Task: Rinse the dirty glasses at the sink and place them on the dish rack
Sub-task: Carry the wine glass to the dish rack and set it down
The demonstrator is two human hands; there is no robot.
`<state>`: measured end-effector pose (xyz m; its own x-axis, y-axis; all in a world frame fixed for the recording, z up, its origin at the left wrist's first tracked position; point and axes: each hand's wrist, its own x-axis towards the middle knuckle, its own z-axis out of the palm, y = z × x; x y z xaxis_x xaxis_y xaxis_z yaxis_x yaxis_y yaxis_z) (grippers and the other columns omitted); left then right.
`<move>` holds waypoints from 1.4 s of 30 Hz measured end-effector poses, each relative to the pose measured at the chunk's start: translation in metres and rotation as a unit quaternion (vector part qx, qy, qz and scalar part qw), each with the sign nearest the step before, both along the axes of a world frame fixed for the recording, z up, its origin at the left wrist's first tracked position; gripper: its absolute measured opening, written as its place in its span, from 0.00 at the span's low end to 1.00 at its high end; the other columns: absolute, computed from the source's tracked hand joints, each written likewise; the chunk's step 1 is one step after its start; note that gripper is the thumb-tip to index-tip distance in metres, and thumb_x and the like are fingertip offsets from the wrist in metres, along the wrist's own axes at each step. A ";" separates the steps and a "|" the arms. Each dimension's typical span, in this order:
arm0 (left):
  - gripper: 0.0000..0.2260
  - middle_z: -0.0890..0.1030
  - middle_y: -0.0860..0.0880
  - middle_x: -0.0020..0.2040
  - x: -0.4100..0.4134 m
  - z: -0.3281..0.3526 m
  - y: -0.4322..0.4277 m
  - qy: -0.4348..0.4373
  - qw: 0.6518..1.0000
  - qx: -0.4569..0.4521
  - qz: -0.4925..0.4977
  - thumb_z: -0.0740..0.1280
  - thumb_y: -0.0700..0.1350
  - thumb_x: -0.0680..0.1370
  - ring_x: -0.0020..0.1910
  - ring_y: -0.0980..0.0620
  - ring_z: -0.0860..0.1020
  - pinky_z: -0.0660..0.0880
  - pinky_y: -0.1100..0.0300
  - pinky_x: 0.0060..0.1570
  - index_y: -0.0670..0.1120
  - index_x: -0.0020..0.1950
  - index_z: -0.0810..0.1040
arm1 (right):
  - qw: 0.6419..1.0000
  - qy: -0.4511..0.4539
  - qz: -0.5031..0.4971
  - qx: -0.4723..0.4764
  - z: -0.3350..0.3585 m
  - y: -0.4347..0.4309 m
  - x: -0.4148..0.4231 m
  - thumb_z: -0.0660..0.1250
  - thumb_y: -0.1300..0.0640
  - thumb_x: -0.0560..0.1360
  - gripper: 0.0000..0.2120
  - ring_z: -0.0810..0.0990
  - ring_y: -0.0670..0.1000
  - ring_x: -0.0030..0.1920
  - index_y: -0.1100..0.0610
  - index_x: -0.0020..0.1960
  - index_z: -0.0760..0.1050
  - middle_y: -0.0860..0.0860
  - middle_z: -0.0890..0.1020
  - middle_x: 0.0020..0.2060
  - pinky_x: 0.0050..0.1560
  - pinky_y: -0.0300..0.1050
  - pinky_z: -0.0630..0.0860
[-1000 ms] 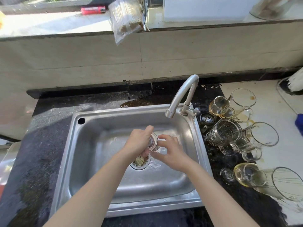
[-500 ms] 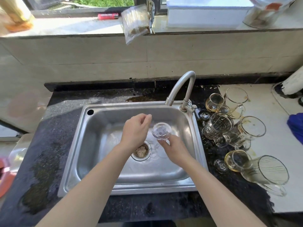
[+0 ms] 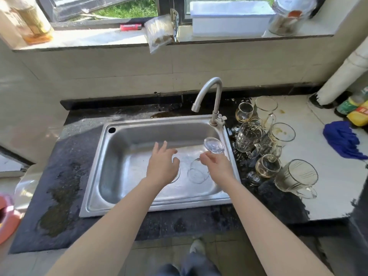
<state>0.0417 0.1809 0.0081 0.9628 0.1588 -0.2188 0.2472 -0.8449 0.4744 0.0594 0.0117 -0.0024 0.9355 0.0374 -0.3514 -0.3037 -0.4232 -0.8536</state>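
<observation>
Over the steel sink [image 3: 123, 136] my right hand [image 3: 218, 168] pinches the stem of a clear wine glass [image 3: 197, 174]. The glass hangs upside down, its round foot up near the sink's right wall and its bowl low over the basin. My left hand [image 3: 162, 166] hovers above the drain with fingers spread, holding nothing and apart from the glass. Several dirty glasses and mugs [image 3: 264, 136], some with yellowish residue, lie and stand on the counter right of the sink. No water runs from the curved tap [image 3: 213, 90].
A blue cloth [image 3: 342, 140] and bottles [image 3: 356, 110] sit at the far right, beside a white pipe. The black counter [image 3: 65, 176] left of the sink is wet. A red-pink object [image 3: 8, 218] lies at the left edge. Jars, a bag and a lighter rest on the windowsill.
My left hand let go of the glass and opened out over the drain. My right hand turned the glass upside down and shifted it right. The view pulled back.
</observation>
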 end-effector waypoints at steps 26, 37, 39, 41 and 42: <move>0.15 0.74 0.47 0.65 -0.256 0.034 -0.353 -0.106 0.813 -0.024 -0.571 0.57 0.46 0.80 0.68 0.43 0.66 0.69 0.51 0.61 0.45 0.64 0.74 | 0.886 -0.067 -0.433 -0.149 0.069 -0.275 -0.424 0.63 0.46 0.78 0.19 0.82 0.53 0.42 0.63 0.46 0.81 0.55 0.85 0.38 0.47 0.51 0.75; 0.17 0.70 0.49 0.70 -0.465 0.017 -0.602 -0.053 0.715 -0.042 -0.696 0.54 0.47 0.81 0.72 0.47 0.60 0.68 0.49 0.65 0.47 0.69 0.71 | 0.794 -0.017 -0.579 -0.184 0.061 -0.463 -0.653 0.64 0.50 0.78 0.22 0.72 0.46 0.30 0.58 0.28 0.73 0.53 0.77 0.26 0.35 0.41 0.66; 0.17 0.72 0.49 0.68 -0.500 0.014 -0.636 -0.047 0.700 -0.047 -0.711 0.55 0.46 0.81 0.71 0.47 0.61 0.69 0.50 0.64 0.47 0.68 0.72 | 0.779 -0.013 -0.593 -0.205 0.062 -0.495 -0.688 0.64 0.52 0.78 0.24 0.68 0.44 0.27 0.52 0.24 0.65 0.47 0.71 0.22 0.30 0.35 0.62; 0.17 0.71 0.49 0.69 -0.529 0.012 -0.665 -0.038 0.684 -0.040 -0.727 0.55 0.47 0.81 0.72 0.47 0.60 0.68 0.51 0.65 0.46 0.68 0.72 | 0.762 -0.004 -0.611 -0.214 0.063 -0.521 -0.715 0.64 0.53 0.78 0.25 0.68 0.43 0.26 0.49 0.23 0.63 0.46 0.68 0.20 0.30 0.34 0.63; 0.17 0.69 0.48 0.71 -0.541 0.010 -0.680 -0.030 0.677 -0.035 -0.735 0.54 0.47 0.82 0.73 0.46 0.59 0.67 0.51 0.66 0.47 0.69 0.71 | 0.754 -0.002 -0.621 -0.215 0.063 -0.534 -0.728 0.65 0.53 0.78 0.26 0.68 0.44 0.26 0.49 0.23 0.62 0.46 0.68 0.19 0.30 0.35 0.62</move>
<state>-0.4994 -0.4988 0.0186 0.0771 -0.9886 -0.1292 -0.8571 -0.1319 0.4980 -0.6685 -0.5218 0.0609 0.1559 -0.9847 -0.0774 -0.6913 -0.0528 -0.7206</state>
